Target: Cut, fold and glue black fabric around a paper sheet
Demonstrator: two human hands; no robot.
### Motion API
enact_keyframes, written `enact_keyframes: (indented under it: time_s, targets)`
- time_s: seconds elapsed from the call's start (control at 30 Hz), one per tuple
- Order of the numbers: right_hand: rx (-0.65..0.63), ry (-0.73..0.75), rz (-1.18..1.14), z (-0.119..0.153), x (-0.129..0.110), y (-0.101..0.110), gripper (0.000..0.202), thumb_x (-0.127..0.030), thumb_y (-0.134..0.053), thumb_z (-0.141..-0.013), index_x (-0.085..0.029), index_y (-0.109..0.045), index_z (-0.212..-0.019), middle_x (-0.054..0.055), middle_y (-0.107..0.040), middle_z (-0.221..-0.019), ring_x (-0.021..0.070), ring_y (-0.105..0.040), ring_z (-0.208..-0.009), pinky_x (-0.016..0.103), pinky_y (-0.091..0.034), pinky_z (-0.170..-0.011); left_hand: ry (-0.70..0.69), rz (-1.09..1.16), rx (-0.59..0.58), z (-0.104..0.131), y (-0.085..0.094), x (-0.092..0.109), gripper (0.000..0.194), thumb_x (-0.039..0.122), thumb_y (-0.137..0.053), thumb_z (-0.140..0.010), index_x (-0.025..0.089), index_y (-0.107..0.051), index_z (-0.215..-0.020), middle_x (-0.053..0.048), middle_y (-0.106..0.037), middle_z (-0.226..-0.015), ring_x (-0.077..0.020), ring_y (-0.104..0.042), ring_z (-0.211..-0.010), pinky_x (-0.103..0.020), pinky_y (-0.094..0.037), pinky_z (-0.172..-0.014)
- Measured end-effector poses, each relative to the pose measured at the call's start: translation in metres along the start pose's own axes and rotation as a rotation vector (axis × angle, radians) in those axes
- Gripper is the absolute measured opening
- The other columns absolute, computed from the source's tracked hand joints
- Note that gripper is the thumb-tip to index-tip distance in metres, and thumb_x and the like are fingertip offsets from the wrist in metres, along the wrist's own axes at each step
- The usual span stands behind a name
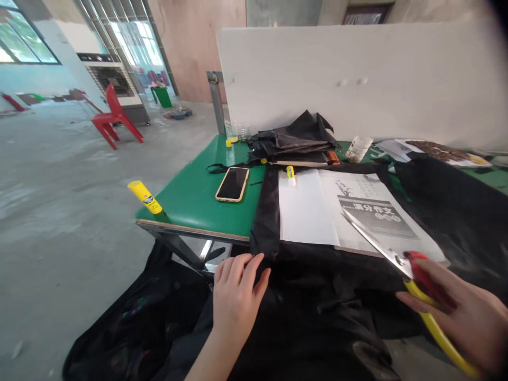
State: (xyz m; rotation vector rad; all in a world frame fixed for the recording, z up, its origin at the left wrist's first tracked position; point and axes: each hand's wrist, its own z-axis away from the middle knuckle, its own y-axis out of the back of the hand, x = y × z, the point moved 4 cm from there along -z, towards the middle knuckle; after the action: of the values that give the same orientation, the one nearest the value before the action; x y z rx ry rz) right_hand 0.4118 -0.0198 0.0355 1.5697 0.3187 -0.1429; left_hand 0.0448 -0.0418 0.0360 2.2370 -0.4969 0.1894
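My right hand (472,312) is closed around scissors (381,247) with red and yellow handles. Their blades lie together and point up and left, over the printed page of an open book (307,219). At the table's front edge, my left hand (237,301) has its fingers curled on the black fabric (266,225), which hangs over the edge and runs under the book. A small glue stick (291,174) lies on the blank left page. Beyond my left hand, a phone (232,185) in a yellowish case rests on the green tabletop (194,211).
A larger yellow glue stick (145,197) stands tilted at the table's left corner. Folded black fabric (297,137) is piled at the back, near a clear plastic cup (359,149). Behind rises a white board (317,79). A red chair (115,116) stands on the floor to the left.
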Motion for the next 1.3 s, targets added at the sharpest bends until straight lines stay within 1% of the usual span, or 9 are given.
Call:
enact_keyframes:
  time_s: [0.1,0.23,0.33,0.5,0.67,0.83,0.93,1.07,1.3]
  targets:
    - [0.123,0.055,0.115,-0.010,-0.021,0.008,0.046,-0.051,-0.051,-0.072,-0.033,-0.031,-0.109,0.010,-0.062,-0.092,0.0344,-0.062,-0.081,0.044,-0.049,-0.066,-0.016,-0.024,0.016,-0.005,-0.007,0.005,0.024,0.023,-0.062,-0.078,0.019,-0.063,-0.102,-0.006,-0.061,-0.086,-0.0196,-0.056,-0.080,-0.035,-0.040,-0.078]
    - [0.147,0.228,0.321,-0.026,-0.045,0.018,0.040,-0.053,-0.053,-0.072,-0.029,-0.038,-0.100,0.009,-0.062,-0.092,0.0321,-0.062,-0.078,0.042,-0.049,-0.059,-0.002,-0.010,0.043,-0.008,-0.010,0.005,0.023,0.022,-0.061,-0.080,0.019,-0.063,-0.103,-0.006,-0.061,-0.086,-0.0183,-0.057,-0.080,-0.034,-0.038,-0.079]
    - [0.135,0.352,0.408,-0.039,-0.057,0.025,0.042,-0.055,-0.055,-0.071,-0.025,-0.045,-0.100,0.010,-0.062,-0.096,0.0310,-0.062,-0.084,0.041,-0.051,-0.063,0.003,0.006,0.046,-0.012,-0.011,0.005,0.020,0.022,-0.061,-0.081,0.020,-0.064,-0.101,-0.005,-0.061,-0.085,-0.0178,-0.057,-0.079,-0.034,-0.037,-0.080]
    - [0.131,0.527,0.464,-0.063,-0.074,0.029,0.065,-0.069,-0.058,-0.061,-0.018,-0.053,-0.101,0.013,-0.060,-0.103,0.0317,-0.058,-0.094,0.043,-0.048,-0.077,-0.003,0.042,0.024,-0.018,-0.012,0.008,0.017,0.022,-0.059,-0.082,0.021,-0.064,-0.098,-0.004,-0.061,-0.083,-0.0163,-0.056,-0.078,-0.033,-0.035,-0.079]
    - [0.118,0.667,0.531,-0.083,-0.082,0.032,0.055,-0.064,-0.057,-0.068,-0.018,-0.055,-0.097,0.011,-0.060,-0.099,0.0304,-0.056,-0.092,0.043,-0.045,-0.078,0.005,0.077,0.009,-0.020,-0.013,0.010,0.011,0.018,-0.057,-0.083,0.021,-0.065,-0.089,-0.003,-0.061,-0.081,-0.0153,-0.056,-0.076,-0.033,-0.034,-0.078]
    - [0.095,0.709,0.541,-0.095,-0.096,0.033,0.061,-0.065,-0.055,-0.070,-0.015,-0.054,-0.104,0.013,-0.059,-0.102,0.0300,-0.055,-0.095,0.043,-0.042,-0.082,0.017,0.096,0.001,-0.019,-0.014,0.013,0.008,0.018,-0.058,-0.081,0.021,-0.065,-0.081,-0.002,-0.061,-0.078,-0.0147,-0.057,-0.074,-0.033,-0.033,-0.079]
    - [0.125,0.769,0.532,-0.102,-0.108,0.030,0.064,-0.068,-0.052,-0.070,-0.015,-0.055,-0.105,0.013,-0.058,-0.104,0.0303,-0.053,-0.097,0.042,-0.041,-0.081,0.022,0.097,0.010,-0.018,-0.013,0.014,0.008,0.017,-0.057,-0.081,0.021,-0.065,-0.080,-0.001,-0.060,-0.076,-0.0139,-0.057,-0.073,-0.033,-0.034,-0.078]
    - [0.184,0.868,0.510,-0.110,-0.119,0.025,0.054,-0.064,-0.052,-0.073,-0.016,-0.059,-0.096,0.013,-0.060,-0.098,0.0286,-0.055,-0.091,0.040,-0.041,-0.077,0.025,0.097,0.020,-0.017,-0.011,0.014,0.009,0.017,-0.057,-0.081,0.021,-0.065,-0.081,-0.001,-0.060,-0.075,-0.0139,-0.057,-0.072,-0.033,-0.033,-0.078]
    - [0.194,0.874,0.519,-0.114,-0.126,0.022,0.057,-0.065,-0.050,-0.073,-0.014,-0.057,-0.097,0.012,-0.059,-0.095,0.0269,-0.054,-0.086,0.038,-0.040,-0.076,0.045,0.095,0.030,-0.018,-0.009,0.014,0.008,0.017,-0.058,-0.080,0.021,-0.065,-0.082,-0.001,-0.061,-0.074,-0.0141,-0.057,-0.069,-0.034,-0.033,-0.078]
